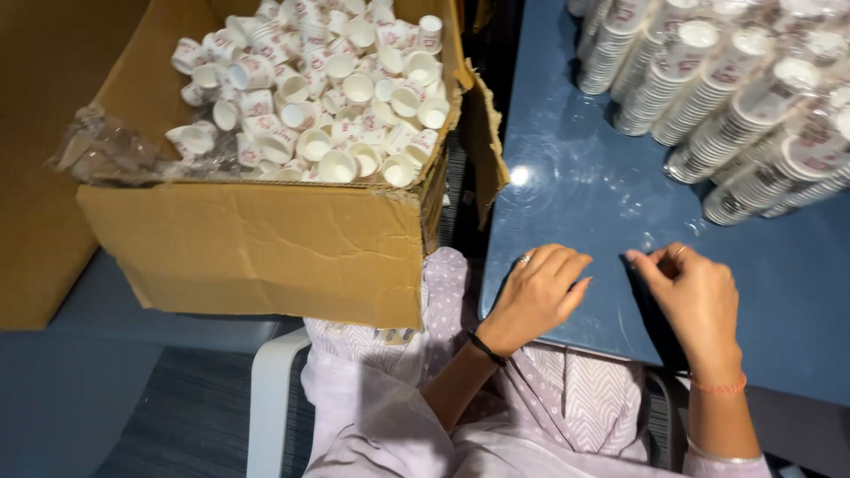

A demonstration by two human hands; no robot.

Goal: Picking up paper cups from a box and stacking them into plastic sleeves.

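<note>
- A crumpled clear plastic wrap [102,146] hangs over the left rim of the box, thin and wrinkled.
- A brown corrugated cardboard box [266,248] sits at the left, its flaps open and its front wall creased.
- Loose small paper cups [328,88], white with red print, fill the box in a jumble, most lying on their sides.
- The left hand [536,296] rests on the near edge of the worktop [575,186], fingers [571,270] curled loosely and holding nothing; a ring and a dark wristband show.
- The smooth, glossy blue worktop reflects a light spot.
- The right hand [695,301] lies just beside the left, thumb and forefinger pinched together; whether they grip anything, I cannot tell.
- Stacked cups [708,97] lie in long ribbed rows at the far right of the worktop, well apart from both hands.
</note>
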